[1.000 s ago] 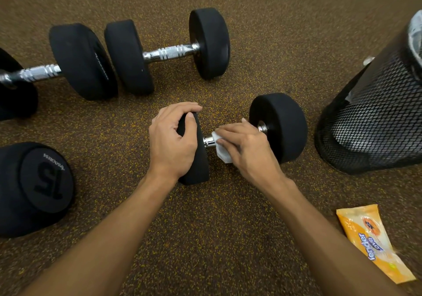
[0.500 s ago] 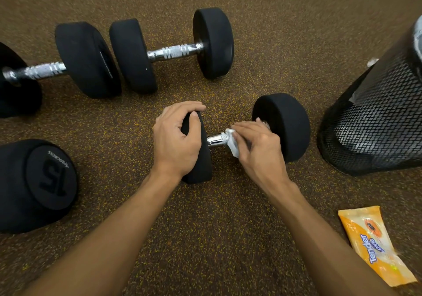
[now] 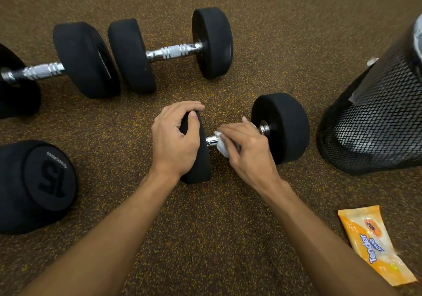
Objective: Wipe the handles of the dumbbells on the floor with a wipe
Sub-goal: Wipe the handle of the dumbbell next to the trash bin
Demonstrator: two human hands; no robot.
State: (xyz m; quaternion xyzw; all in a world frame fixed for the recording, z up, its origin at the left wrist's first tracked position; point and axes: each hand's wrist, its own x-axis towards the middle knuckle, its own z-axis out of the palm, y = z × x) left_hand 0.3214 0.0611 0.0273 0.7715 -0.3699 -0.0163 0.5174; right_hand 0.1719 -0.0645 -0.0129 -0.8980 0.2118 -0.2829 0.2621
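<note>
- At the left, the dumbbell marked 15 (image 3: 38, 186) and the far dumbbell (image 3: 173, 51) lie apart from our hands; we judge their handles come later.
- Our left hand (image 3: 175, 140) curls its fingers over the near dumbbell's left head (image 3: 201, 165), steadying it on the floor.
- A short stretch of the chrome handle (image 3: 211, 141) shows bare just beside that head.
- Our right hand (image 3: 249, 152) grips the white wipe (image 3: 222, 147) around the handle, so wiping is the step in hand.
- Next we should draw the wipe along toward the right head (image 3: 283, 126) and keep the dumbbell from rolling.

Bare left forearm (image 3: 109, 234), bare right forearm (image 3: 319, 231), bare left hand (image 3: 175, 145), bare right hand (image 3: 249, 156), short fingernails
</note>
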